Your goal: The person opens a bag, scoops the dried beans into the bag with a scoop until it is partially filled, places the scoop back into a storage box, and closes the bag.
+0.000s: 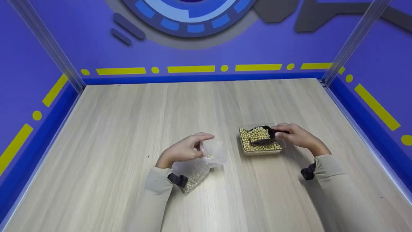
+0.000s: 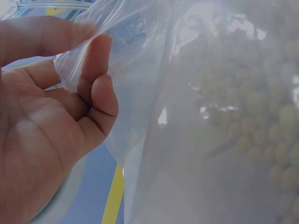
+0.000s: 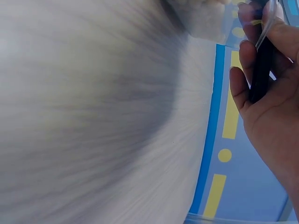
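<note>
My left hand (image 1: 186, 148) pinches the edge of a clear plastic bag (image 1: 196, 172) between thumb and fingers. Round, pale yellow beans fill the bag's lower part, and a few more lie near its mouth. In the left wrist view, the bag's film (image 2: 140, 116) bunches between the fingertips. My right hand (image 1: 297, 137) grips the handle of a black scoop (image 1: 262, 141) heaped with beans. The scoop overlaps a clear rectangular container (image 1: 262, 153) of the same beans. In the right wrist view, fingers curl round the black handle (image 3: 262, 70).
Both items are on a light wood-grain table (image 1: 128, 122). Blue printed panels (image 1: 199, 54) enclose the back and sides. Each wrist wears a small black camera, such as the left wrist camera (image 1: 178, 179).
</note>
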Demonstrator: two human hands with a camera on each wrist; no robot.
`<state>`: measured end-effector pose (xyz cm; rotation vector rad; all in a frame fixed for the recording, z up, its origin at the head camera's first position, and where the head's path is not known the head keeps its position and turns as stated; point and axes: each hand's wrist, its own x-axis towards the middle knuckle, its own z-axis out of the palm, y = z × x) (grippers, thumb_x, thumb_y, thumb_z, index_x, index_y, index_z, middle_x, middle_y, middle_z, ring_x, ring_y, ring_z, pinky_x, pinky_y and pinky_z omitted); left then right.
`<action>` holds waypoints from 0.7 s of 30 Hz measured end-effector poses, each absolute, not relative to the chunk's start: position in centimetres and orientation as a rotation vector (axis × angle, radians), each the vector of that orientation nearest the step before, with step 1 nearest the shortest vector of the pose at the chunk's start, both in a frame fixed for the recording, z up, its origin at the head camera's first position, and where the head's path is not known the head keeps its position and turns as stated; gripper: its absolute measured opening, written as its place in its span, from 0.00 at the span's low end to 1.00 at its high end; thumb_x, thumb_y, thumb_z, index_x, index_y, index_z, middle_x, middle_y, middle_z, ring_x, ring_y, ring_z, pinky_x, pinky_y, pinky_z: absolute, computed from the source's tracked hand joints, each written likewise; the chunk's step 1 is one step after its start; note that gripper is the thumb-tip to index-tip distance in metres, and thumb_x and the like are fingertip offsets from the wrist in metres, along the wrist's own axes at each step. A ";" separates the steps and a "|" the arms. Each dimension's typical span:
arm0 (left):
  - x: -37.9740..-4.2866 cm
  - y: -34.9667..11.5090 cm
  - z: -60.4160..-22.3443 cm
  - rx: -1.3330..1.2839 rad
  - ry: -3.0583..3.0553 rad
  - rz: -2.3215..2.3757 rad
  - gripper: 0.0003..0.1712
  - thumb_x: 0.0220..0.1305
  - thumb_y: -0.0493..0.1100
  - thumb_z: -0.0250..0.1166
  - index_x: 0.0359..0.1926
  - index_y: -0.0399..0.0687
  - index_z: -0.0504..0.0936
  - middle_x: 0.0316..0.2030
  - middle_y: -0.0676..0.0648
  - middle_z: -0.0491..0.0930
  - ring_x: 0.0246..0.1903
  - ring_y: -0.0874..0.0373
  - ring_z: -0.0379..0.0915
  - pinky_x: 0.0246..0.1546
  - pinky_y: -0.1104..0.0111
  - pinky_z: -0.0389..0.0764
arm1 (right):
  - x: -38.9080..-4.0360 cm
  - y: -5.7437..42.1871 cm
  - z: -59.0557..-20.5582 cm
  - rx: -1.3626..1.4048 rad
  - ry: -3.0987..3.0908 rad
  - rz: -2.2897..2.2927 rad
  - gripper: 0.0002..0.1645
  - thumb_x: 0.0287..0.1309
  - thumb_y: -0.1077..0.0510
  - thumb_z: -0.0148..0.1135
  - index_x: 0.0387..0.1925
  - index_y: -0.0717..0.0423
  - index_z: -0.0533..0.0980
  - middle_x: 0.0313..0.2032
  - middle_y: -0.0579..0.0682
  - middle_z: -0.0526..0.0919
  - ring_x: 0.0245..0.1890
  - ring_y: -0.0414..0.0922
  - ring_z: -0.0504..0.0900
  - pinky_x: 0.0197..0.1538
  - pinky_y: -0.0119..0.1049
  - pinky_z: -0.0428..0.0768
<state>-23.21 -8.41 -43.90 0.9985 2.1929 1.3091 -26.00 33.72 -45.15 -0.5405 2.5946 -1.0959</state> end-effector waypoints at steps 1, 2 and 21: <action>-23.2 -8.4 -43.9 0.997 2.192 1.310 0.35 0.60 0.28 0.56 0.70 0.35 0.61 0.67 0.37 0.62 0.35 0.64 0.69 0.47 0.65 0.76 | -26.0 33.7 -45.2 -0.543 2.595 -1.099 0.25 0.67 0.59 0.54 0.62 0.66 0.70 0.63 0.69 0.68 0.67 0.66 0.60 0.63 0.58 0.65; -23.2 -8.4 -43.9 0.996 2.192 1.310 0.35 0.60 0.28 0.56 0.70 0.35 0.61 0.67 0.37 0.62 0.35 0.64 0.69 0.47 0.65 0.76 | -26.0 33.8 -45.2 -0.543 2.595 -1.102 0.25 0.67 0.59 0.54 0.62 0.66 0.70 0.63 0.69 0.68 0.67 0.66 0.60 0.63 0.58 0.65; -23.2 -8.6 -44.0 1.008 2.185 1.326 0.36 0.58 0.29 0.56 0.69 0.35 0.62 0.68 0.37 0.62 0.34 0.64 0.66 0.44 0.66 0.75 | -25.9 34.2 -45.9 -0.536 2.587 -1.174 0.25 0.69 0.59 0.50 0.63 0.69 0.69 0.65 0.71 0.64 0.68 0.66 0.58 0.63 0.58 0.64</action>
